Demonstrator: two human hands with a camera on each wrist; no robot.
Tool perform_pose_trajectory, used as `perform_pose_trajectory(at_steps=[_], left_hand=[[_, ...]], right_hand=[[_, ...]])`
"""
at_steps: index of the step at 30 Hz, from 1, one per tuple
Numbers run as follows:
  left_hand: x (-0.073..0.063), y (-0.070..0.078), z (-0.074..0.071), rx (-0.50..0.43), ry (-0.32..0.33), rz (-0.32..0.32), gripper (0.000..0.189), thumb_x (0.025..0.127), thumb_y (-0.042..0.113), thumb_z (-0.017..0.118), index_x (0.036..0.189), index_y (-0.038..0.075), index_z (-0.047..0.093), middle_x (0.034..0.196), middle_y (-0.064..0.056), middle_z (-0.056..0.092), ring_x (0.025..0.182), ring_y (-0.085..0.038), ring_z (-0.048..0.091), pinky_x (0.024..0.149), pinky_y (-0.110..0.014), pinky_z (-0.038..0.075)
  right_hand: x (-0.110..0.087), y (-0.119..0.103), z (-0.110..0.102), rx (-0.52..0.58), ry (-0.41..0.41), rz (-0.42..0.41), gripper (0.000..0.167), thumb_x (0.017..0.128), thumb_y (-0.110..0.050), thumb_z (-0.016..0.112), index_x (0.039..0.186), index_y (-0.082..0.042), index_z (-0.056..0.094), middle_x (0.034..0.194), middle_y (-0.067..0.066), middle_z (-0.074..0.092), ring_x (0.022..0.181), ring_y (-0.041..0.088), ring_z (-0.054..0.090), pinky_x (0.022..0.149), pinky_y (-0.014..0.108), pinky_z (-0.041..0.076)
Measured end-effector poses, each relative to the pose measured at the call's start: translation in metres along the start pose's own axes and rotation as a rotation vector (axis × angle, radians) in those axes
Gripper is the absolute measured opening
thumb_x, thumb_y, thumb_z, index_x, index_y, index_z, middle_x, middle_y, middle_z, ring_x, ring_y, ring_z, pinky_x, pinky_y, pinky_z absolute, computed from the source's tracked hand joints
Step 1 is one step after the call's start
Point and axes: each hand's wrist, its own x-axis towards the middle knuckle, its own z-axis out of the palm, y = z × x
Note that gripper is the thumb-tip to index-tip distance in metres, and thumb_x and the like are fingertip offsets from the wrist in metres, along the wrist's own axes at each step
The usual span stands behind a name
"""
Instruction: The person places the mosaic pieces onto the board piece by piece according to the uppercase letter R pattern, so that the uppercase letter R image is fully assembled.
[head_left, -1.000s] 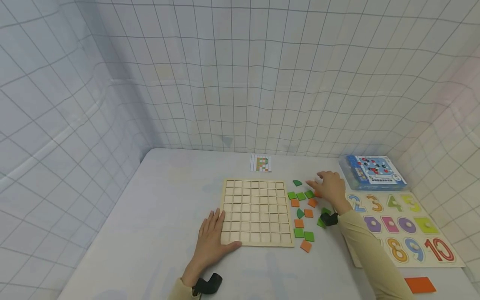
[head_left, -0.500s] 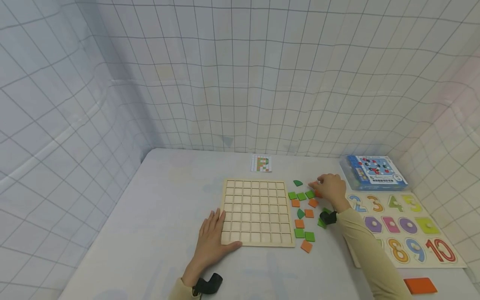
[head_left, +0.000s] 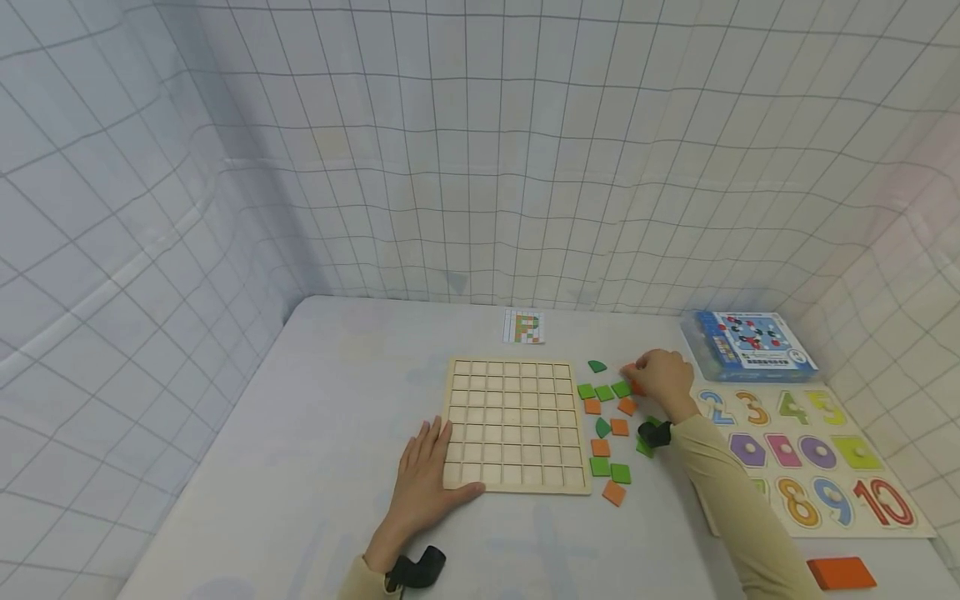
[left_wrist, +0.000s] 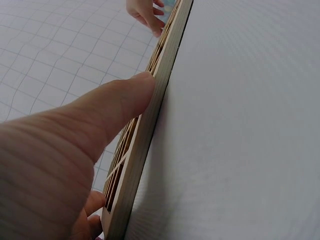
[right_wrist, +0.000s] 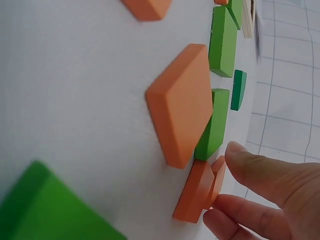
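My left hand (head_left: 423, 483) lies with fingers extended along the lower-left corner of a wooden grid board (head_left: 517, 489). In the left wrist view its thumb (left_wrist: 120, 97) touches the board's near edge (left_wrist: 145, 135). Beyond the board's right side my right hand (head_left: 663, 379) reaches down among loose tiles. Seen from the right wrist, its thumb and finger pinch a thin orange tile (right_wrist: 217, 180) at its two ends. That tile sits against another orange tile (right_wrist: 192, 197). Close by are a green tile (right_wrist: 215, 122) and a tilted-looking orange tile (right_wrist: 182, 105).
Several green and orange square tiles (head_left: 618, 427) and green quarter-round pieces (head_left: 597, 366) lie right of the board. A pattern card (head_left: 523, 326) lies behind it. At right are a blue box (head_left: 750, 342), a number puzzle board (head_left: 817, 417) and an orange-red block (head_left: 842, 573).
My right hand has lowered slightly, and its thumb and fingers have drawn together at an orange tile. My left hand stays on the board's corner.
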Motion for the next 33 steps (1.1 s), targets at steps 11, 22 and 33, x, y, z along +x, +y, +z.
perform_pose_trajectory(at_steps=[11, 22, 33], left_hand=[[-0.0002, 0.0013, -0.0006, 0.001, -0.002, -0.002, 0.102, 0.074, 0.054, 0.073, 0.147, -0.003, 0.029, 0.151, -0.023, 0.023, 0.14, -0.038, 0.013, 0.11, -0.053, 0.009], [0.0009, 0.0005, 0.0001, 0.006, -0.006, -0.007, 0.102, 0.074, 0.054, 0.073, 0.147, -0.002, 0.029, 0.151, -0.022, 0.023, 0.14, -0.038, 0.012, 0.11, -0.053, 0.009], [0.0014, 0.0001, 0.0004, 0.016, -0.01, -0.013, 0.102, 0.074, 0.055, 0.072, 0.147, -0.002, 0.028, 0.152, -0.021, 0.022, 0.141, -0.037, 0.012, 0.11, -0.053, 0.009]], right_hand=[[0.005, -0.0005, 0.0036, 0.045, -0.022, 0.057, 0.04, 0.087, -0.033, 0.069, 0.098, 0.005, 0.07, 0.09, 0.017, 0.067, 0.085, 0.037, 0.056, 0.073, 0.05, 0.041], [0.0089, -0.0002, 0.0015, 0.08, -0.043, 0.051, 0.037, 0.085, -0.032, 0.069, 0.099, 0.002, 0.064, 0.087, 0.014, 0.065, 0.085, 0.036, 0.058, 0.071, 0.049, 0.043], [0.0047, -0.0032, 0.0062, 0.155, 0.018, 0.04, 0.026, 0.084, -0.025, 0.071, 0.089, -0.004, 0.057, 0.079, 0.012, 0.062, 0.067, 0.028, 0.055, 0.056, 0.039, 0.042]])
